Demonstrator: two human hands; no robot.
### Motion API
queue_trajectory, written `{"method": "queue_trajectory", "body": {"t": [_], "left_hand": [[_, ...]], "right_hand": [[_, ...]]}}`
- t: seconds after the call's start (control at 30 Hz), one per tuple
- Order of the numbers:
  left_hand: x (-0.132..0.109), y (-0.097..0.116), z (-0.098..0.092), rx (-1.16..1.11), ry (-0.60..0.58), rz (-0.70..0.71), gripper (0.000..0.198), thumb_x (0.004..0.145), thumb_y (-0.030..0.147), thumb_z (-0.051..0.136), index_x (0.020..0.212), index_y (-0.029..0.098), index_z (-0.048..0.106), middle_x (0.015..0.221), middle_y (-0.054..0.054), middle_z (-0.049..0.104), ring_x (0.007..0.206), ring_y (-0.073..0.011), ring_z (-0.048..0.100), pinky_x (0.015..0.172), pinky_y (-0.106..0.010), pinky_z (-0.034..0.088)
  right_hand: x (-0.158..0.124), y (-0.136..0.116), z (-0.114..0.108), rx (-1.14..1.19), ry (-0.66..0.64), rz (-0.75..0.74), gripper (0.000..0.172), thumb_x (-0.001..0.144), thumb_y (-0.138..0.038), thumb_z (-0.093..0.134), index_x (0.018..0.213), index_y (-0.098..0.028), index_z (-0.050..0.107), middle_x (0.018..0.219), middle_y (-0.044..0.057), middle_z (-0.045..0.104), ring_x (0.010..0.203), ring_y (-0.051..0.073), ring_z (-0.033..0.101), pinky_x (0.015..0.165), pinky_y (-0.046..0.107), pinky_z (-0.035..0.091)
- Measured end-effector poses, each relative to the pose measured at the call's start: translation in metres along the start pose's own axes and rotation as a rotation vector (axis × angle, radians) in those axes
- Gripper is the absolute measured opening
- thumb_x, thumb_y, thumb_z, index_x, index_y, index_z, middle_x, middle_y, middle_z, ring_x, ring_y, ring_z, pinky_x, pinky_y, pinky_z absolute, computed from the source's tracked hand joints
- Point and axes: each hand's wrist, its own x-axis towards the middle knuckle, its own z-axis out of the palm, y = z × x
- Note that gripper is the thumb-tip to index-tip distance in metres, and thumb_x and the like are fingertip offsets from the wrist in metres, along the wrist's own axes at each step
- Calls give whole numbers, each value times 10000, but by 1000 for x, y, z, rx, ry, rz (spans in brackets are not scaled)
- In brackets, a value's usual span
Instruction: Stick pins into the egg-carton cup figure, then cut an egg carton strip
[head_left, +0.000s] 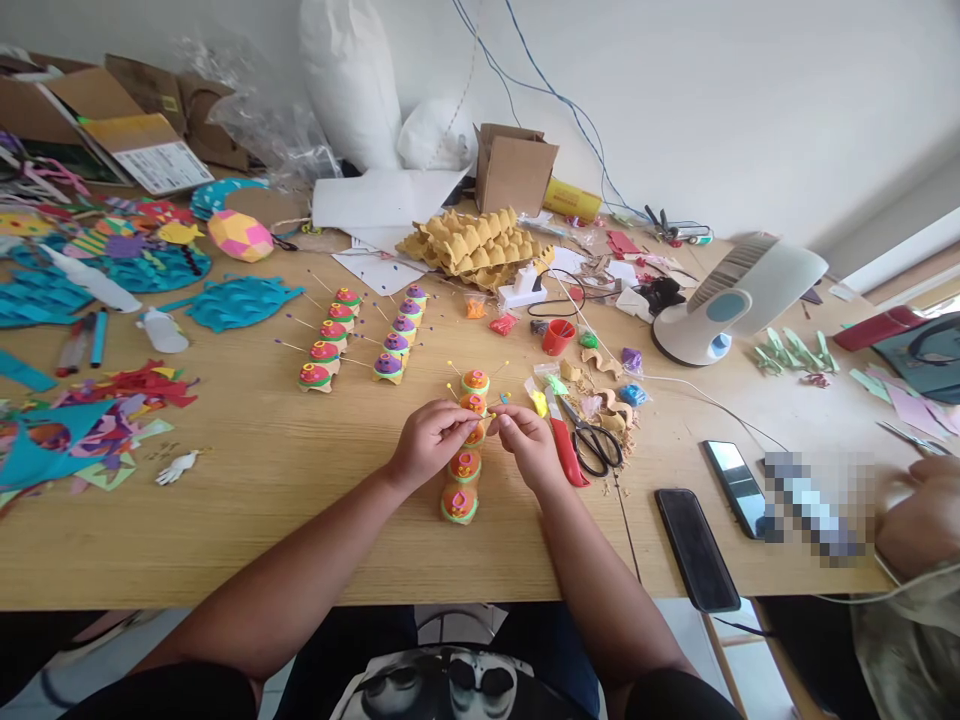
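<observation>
A shirt [465, 685] fills my six o'clock; toward twelve, left hand [429, 440] and right hand [529, 446] pinch a sliver [488, 416] above orange domes [465, 466].

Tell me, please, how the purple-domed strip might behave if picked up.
The purple-domed strip looks like egg-carton board, so probably light and fairly stiff. Its thin, ball-tipped stalks could bend or catch. Low and long, it seems unlikely to roll.

My left hand [426, 442] has bare bench [300, 455] to cross left of centre; right of centre, scissors [582, 424] and a red-handled cutter [566, 452] obstruct my right hand [528, 446].
</observation>
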Motion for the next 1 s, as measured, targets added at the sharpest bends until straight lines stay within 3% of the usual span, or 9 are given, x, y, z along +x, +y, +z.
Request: {"method": "queue_trajectory", "body": {"t": [0.2, 0.37, 0.67, 0.87, 1.0], "left_hand": [[-1, 0, 1, 15, -31, 34, 114, 934, 184, 648, 985, 195, 750, 847, -30, 724, 765, -127, 645, 698, -248, 511], [0, 0, 0, -12, -31, 1, 113, 938, 209, 649, 975, 186, 754, 844, -41, 725, 762, -132, 651, 687, -250, 513], [1, 3, 0, -18, -44, 5, 128, 944, 218, 635, 975, 187, 756, 819, -44, 718, 733, -135, 647, 660, -252, 511], [0, 1, -1, -6, -39, 1, 130, 945, 226, 639, 987, 194, 757, 852, -45, 726, 761, -137, 647, 695, -256, 519], [-1, 0, -1, 21, -43, 35, 123, 941, 213, 644, 986, 194, 757, 841, -44, 722, 770, -139, 648, 712, -263, 514]], "right_hand": [[0, -1, 0, -101, 35, -14, 367, 789, -546, 756, 915, -203, 784, 752, 37, 709, 657, 143, 560, 576, 268, 439], [-2, -2, -1, -192, 26, -92, 345, 798, -517, 764, 977, -224, 798, 793, 40, 736, 727, 165, 630, 695, 299, 515], [-1, -1, 0, -309, 92, -200, 266, 821, -480, 749, 860, -221, 798, 779, 59, 736, 691, 175, 623, 657, 307, 500], [-3, -5, -1, -244, 16, -129, 347, 800, -471, 778, 1059, -239, 783, 751, 9, 689, 646, 137, 560, 631, 279, 462], [-3, -10, 0, -181, 14, -73, 322, 845, -536, 713, 842, -219, 774, 770, 35, 721, 742, 167, 634, 737, 307, 509]]}}
